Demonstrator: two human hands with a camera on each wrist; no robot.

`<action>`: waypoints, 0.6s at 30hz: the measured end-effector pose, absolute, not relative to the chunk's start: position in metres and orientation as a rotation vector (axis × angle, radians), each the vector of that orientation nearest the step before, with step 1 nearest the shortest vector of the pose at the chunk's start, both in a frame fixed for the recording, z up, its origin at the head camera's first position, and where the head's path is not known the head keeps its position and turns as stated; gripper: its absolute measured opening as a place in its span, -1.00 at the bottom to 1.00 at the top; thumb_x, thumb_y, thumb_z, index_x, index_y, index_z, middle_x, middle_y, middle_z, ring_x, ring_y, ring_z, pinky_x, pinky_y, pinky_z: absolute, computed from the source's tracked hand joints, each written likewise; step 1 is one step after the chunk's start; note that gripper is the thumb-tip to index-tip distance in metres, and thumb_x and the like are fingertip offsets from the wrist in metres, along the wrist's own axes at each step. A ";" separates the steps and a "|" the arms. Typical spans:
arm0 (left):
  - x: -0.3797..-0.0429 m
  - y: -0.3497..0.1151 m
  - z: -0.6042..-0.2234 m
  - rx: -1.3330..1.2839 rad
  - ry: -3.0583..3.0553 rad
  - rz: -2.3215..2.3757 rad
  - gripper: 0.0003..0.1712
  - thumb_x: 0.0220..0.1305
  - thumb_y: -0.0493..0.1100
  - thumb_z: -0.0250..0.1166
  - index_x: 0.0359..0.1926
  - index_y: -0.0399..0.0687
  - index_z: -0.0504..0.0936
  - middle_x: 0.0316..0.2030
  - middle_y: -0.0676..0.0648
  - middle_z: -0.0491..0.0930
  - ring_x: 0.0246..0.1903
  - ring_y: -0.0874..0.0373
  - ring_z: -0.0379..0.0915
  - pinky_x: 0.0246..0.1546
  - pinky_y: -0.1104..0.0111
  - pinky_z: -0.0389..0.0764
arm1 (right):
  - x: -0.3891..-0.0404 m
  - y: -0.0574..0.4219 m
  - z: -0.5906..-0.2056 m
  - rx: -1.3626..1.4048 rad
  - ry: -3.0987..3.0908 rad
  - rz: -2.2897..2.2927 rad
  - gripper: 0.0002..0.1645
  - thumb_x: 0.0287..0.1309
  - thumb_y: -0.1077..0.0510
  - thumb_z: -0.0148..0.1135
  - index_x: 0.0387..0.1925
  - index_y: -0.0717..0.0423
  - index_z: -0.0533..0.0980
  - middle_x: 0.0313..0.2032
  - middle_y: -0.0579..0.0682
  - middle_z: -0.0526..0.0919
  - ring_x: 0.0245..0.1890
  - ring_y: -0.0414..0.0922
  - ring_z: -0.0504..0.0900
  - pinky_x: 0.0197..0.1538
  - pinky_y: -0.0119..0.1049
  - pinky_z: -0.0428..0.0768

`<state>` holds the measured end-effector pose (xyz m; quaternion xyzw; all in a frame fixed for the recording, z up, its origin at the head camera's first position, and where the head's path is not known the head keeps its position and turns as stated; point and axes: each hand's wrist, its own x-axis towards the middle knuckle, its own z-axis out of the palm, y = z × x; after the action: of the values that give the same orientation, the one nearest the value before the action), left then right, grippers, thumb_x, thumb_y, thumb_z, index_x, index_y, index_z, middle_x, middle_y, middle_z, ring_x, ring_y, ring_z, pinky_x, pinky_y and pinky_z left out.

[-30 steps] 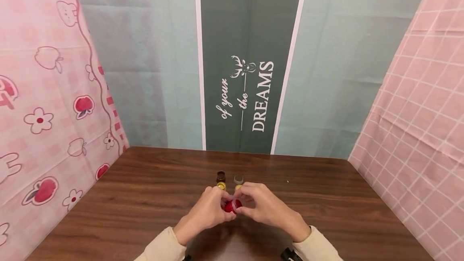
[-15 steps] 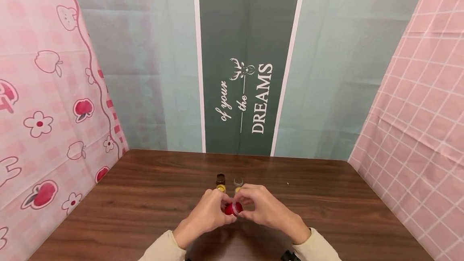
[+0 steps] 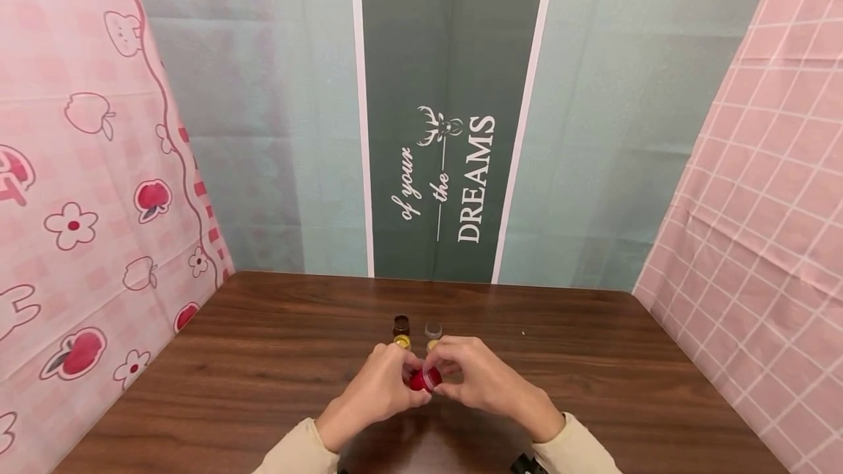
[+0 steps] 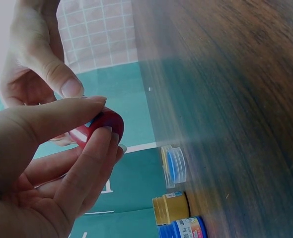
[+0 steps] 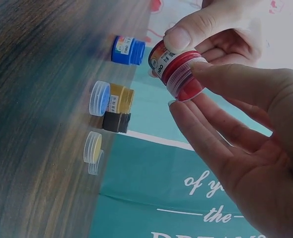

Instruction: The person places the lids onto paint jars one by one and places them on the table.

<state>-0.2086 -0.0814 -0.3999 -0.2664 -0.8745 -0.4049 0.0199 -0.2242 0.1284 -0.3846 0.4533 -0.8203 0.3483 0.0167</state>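
Though lidless, jars (image 3: pixel 402 341) behind left grip (image 3: pixel 383 380)

A small change at the lid (image 5: pixel 179 81)

Compared with one second ago, the right hand (image 3: pixel 481 373) has its thumb drawn slightly back, so that more red is visible at the lidded end of the jar (image 5: pixel 159 57). In the head view, the table (image 3: pixel 593 335) and the backdrop (image 3: pixel 421 42) now appear slightly lower.

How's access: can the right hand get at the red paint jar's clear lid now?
Probably yes: the right hand touches the clear lid, and the left hand grips the red paint jar by its body, leaving the lid end unblocked.
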 end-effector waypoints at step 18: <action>-0.208 -0.081 -0.400 -0.825 -2.718 -1.209 -0.73 -0.01 -0.25 0.62 -0.25 -0.26 0.80 -0.44 -0.05 0.80 -0.46 0.40 0.64 -0.47 0.61 0.57 | -0.222 0.127 -0.383 1.329 -2.644 1.082 -0.80 0.16 0.32 0.47 -0.18 0.16 0.65 -0.26 -0.03 0.77 -0.29 -0.39 0.71 -0.18 -0.56 0.68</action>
<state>-0.2079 -0.0805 -0.4002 -0.2673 -0.8801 -0.3914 0.0273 -0.2220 0.1268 -0.3832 0.4218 -0.8392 0.3434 -0.0043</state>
